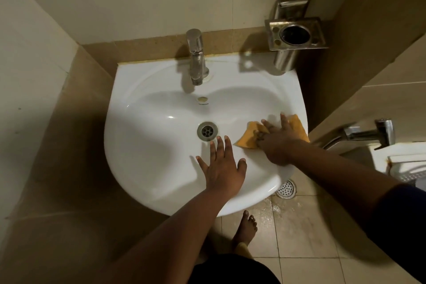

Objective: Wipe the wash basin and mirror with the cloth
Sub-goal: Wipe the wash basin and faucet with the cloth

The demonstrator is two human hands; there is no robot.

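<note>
The cloth (250, 137), orange, lies on the inner right slope of the basin (147, 145), its far corner reaching the right rim. The right hand (275, 140) presses down on the cloth, fingers (284, 122) spread and flat over it, not curled into a grip. Part of the cloth shows on either side of that hand.

The left hand (222, 168) rests palm down on the near slope of the basin, fingers open and splayed, holding nothing; its fingertips sit just beside the drain (207, 131). The two hands are near each other but apart.

The basin is white and glossy. The tap (196, 57) stands upright at the back rim, centred, with the overflow hole (202, 99) below it. A metal holder (296, 33) is fixed to the wall above the basin's back right corner. A second tap (368, 132) projects at the far right. On the tiled floor, a floor drain (286, 189) shows just under the basin's right edge, and a bare foot (245, 228) stands below the front rim.
</note>
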